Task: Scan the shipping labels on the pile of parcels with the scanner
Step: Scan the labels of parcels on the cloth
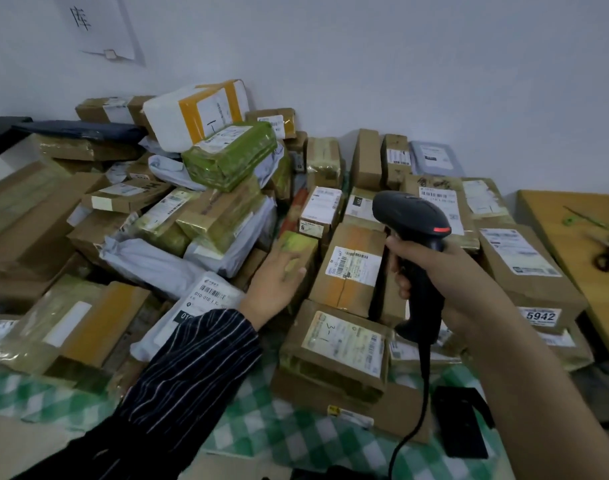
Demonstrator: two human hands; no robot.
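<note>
From my seat I see my right hand (445, 271) gripping the scanner (414, 220) by its handle, fingers (398, 261) curled round the grip, head raised and tilted toward the heap. A red strip glows on the back of its head. Its cable (419, 410) hangs from the handle's foot down to the bottom edge of the view.

My left hand (279, 282), in a dark striped sleeve (192, 358), rests on a small box (296, 247) wrapped in yellow-green tape. Its fingers lie stretched and close together along the box, thumb set apart at the side; they are blurred, so I cannot tell more.

The parcels (150, 216) cover the worktop (279, 427), which wears a green checked cloth, and reach back to the wall. Just beside the small box, under the scanner, lies a brown carton with a white label (353, 266) facing up. High in the heap sits a green parcel (232, 157), and above it a white one with orange tape (195, 112).

A flat black object (460, 424) lies on the cloth near the cable. At right stands a wooden table (555, 216) with scissors (607, 254) on it. A paper sheet (99, 26) hangs on the wall
</note>
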